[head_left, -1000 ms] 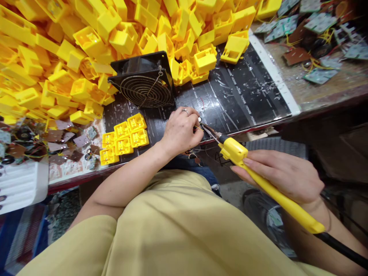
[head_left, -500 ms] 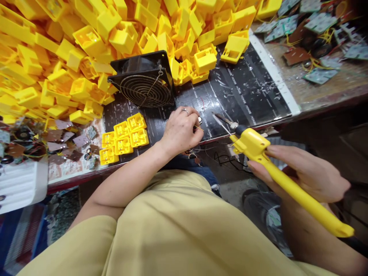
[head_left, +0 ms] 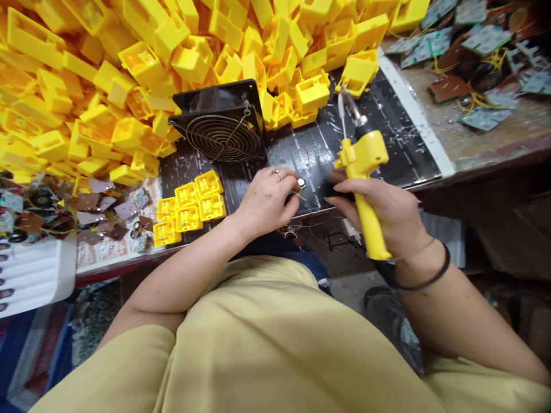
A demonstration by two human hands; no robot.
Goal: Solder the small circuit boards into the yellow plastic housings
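Observation:
My left hand (head_left: 271, 198) rests near the front edge of the black mat (head_left: 321, 146), fingers closed on thin wires beside a small round silver part (head_left: 301, 183). The fingers partly hide what they pinch. To its right, my right hand (head_left: 379, 209) grips a yellow soldering gun (head_left: 365, 166) by the handle. The gun points away from me over the mat, its metal tip and thin feed tube well apart from the left hand. Several open yellow housings (head_left: 188, 218) lie in two rows left of my left hand.
A black fan (head_left: 219, 123) with a wire guard stands behind my left hand. A big heap of yellow housings (head_left: 142, 63) covers the back. Circuit boards with wires (head_left: 486, 40) lie at the right, more boards (head_left: 101, 209) at the left by a white tray (head_left: 38, 269).
My right hand has brought the soldering gun up and left over the mat, turning its tip away from me. My left hand has stayed almost in place.

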